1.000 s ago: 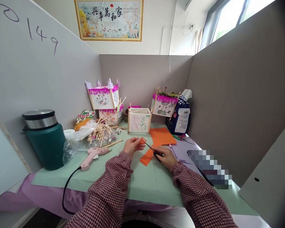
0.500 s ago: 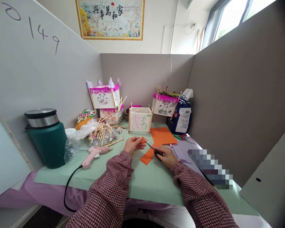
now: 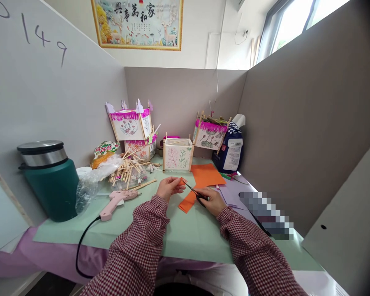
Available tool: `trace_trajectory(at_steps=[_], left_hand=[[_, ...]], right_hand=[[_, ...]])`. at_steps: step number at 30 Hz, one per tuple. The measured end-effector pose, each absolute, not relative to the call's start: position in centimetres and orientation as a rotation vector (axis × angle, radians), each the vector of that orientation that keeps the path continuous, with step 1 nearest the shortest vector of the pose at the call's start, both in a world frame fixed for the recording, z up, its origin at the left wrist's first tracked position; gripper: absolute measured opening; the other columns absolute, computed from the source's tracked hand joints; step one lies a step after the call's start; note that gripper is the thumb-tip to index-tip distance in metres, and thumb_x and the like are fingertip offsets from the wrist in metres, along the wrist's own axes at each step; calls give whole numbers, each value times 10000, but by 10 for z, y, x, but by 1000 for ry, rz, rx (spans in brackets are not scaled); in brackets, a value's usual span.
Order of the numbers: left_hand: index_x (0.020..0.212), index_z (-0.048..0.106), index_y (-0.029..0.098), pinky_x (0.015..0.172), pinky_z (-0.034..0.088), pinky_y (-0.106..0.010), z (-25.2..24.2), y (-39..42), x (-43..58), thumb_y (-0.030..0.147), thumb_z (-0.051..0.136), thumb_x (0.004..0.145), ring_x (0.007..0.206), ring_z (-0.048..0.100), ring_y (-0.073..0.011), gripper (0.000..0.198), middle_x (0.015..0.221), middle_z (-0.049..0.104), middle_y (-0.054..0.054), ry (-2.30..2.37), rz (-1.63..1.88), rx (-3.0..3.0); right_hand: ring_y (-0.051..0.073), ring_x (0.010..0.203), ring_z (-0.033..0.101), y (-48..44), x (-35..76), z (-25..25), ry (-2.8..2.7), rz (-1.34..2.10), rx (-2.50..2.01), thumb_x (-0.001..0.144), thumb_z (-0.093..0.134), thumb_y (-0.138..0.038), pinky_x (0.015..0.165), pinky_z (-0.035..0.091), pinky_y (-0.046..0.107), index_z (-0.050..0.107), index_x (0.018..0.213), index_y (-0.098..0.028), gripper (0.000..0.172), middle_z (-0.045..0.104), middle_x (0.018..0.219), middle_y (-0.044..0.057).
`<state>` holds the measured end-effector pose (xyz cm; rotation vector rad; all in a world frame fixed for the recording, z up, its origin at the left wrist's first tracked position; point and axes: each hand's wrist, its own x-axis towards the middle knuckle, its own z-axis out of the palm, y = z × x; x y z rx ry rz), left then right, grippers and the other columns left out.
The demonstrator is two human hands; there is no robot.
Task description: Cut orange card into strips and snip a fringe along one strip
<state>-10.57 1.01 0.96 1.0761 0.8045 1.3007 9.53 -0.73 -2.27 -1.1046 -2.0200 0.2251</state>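
My left hand pinches a small piece of orange paper whose far edge looks cut into narrow strips. Closed around the black handles of the scissors is my right hand. The blades point left and reach the paper piece by my left fingertips; how far apart they stand is too small to tell. Below the scissors a folded orange paper strip lies on the green table cover. Behind it rests a larger orange sheet.
A pink glue gun with a black cord lies left, near a green flask. Wooden sticks are heaped behind it. Paper lanterns stand at the back, beside a dark blue pack. Purple paper lies right.
The whole view has shifted slightly, so everything sits a little further left. Both hands keep their hold on the paper piece and the scissors.
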Motion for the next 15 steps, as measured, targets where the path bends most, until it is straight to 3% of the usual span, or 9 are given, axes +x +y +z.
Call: trace_trajectory(at_steps=[15], left_hand=[[771, 586, 105, 563, 523, -254, 13, 10, -108, 250, 667, 690, 631, 649, -162, 185, 737, 670, -87, 848, 1308, 1042]], right_hand=[[126, 645, 504, -9, 95, -22, -2041, 177, -1130, 692, 565, -171, 612, 404, 236, 632, 1050, -246, 372, 586, 711, 10]])
